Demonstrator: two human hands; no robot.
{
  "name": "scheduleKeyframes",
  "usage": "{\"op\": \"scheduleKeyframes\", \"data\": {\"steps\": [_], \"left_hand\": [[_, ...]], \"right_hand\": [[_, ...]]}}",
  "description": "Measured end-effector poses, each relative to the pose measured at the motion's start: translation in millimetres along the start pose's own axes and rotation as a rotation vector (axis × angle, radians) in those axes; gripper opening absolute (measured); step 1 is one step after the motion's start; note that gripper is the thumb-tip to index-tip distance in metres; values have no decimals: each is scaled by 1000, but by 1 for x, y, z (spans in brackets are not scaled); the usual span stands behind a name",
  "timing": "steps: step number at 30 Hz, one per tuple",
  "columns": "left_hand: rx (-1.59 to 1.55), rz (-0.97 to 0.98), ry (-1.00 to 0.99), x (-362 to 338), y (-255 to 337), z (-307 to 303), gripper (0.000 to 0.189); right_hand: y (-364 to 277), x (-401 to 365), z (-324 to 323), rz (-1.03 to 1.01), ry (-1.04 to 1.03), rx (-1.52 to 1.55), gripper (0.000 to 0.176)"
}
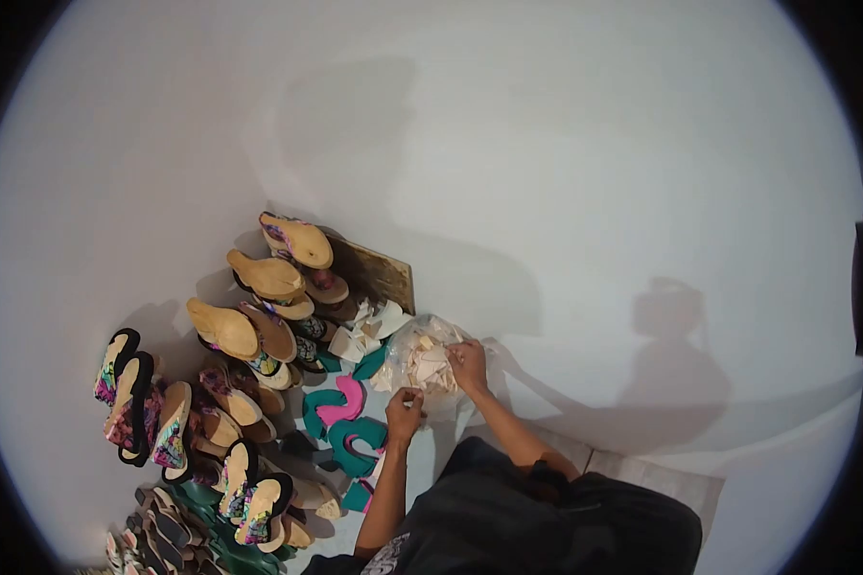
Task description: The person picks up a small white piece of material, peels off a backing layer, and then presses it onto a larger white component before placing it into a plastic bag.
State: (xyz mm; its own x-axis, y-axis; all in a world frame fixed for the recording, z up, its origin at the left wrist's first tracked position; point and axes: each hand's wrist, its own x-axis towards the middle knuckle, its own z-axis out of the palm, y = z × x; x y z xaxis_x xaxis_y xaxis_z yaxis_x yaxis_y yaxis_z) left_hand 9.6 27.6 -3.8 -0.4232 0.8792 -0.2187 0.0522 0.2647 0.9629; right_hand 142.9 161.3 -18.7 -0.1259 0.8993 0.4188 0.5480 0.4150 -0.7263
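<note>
A clear plastic bag point(405, 339) with pale beige scraps point(430, 366) inside stands in front of me, its mouth facing up. At its near left edge, my left hand point(405, 414) is closed, fingers pinched on the plastic. My right hand point(469, 364) pinches the bag's right side, a little farther away. The fingertips are small in view, and their exact grip is partly hidden.
Teal curved pieces point(345, 448) and a pink curved piece point(343, 402) lie left of the bag, near white scraps point(366, 331). Several patterned wedge shoes point(225, 328) are stacked along the left wall. A brown board point(385, 273) leans behind them.
</note>
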Motion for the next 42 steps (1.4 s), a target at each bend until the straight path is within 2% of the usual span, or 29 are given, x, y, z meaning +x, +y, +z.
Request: {"op": "scheduleKeyframes", "data": {"steps": [1,2,7,11,13,15,17,21,23,24,26,27,29,30,31,33,37,39,42], "left_hand": [[-8,5,43,-1,-1,0,19],[-26,-15,44,1,-1,0,20],[-37,17,71,17,-4,-1,25],[88,196,200,29,-16,6,59],[88,211,206,31,-14,6,60],[145,151,64,34,-2,0,52],[211,49,25,32,18,-3,35],[-10,61,40,35,-5,4,26],[-86,62,84,33,0,5,23],[-112,11,91,27,6,2,20],[-168,-155,91,18,23,-4,12],[-179,-157,112,17,28,-3,12],[-232,-283,154,11,30,-5,11],[-257,-287,150,10,29,-5,11],[-254,-292,169,5,27,-4,11],[-291,-344,182,1,29,-2,11],[-343,-341,196,-14,29,4,12],[-360,-303,193,-17,22,4,11],[-436,-295,189,-17,12,5,13]], "right_hand": [[2,1,0,12,-36,42,14],[-10,4,-7,154,-112,219,15],[-25,7,-14,246,-217,254,17],[-30,1,-13,288,-303,323,17],[-25,-3,-14,307,-374,369,17],[-22,-10,-9,318,-419,453,16],[-22,-11,-11,271,-426,459,15],[-22,-14,-18,408,-495,494,14],[-5,-10,-10,452,-431,553,15],[-1,-7,-9,443,-439,556,15],[1,-1,-3,247,-542,300,23],[-2,3,-4,233,-562,300,23],[-19,-1,-4,161,-564,-109,34],[-22,0,-1,240,-623,-124,43],[-16,-4,6,233,-638,-113,43],[-7,-10,19,220,-498,-155,41],[2,-9,17,215,-516,-94,38],[1,-5,18,312,-528,33,30],[0,1,16,235,-471,46,26]]}}
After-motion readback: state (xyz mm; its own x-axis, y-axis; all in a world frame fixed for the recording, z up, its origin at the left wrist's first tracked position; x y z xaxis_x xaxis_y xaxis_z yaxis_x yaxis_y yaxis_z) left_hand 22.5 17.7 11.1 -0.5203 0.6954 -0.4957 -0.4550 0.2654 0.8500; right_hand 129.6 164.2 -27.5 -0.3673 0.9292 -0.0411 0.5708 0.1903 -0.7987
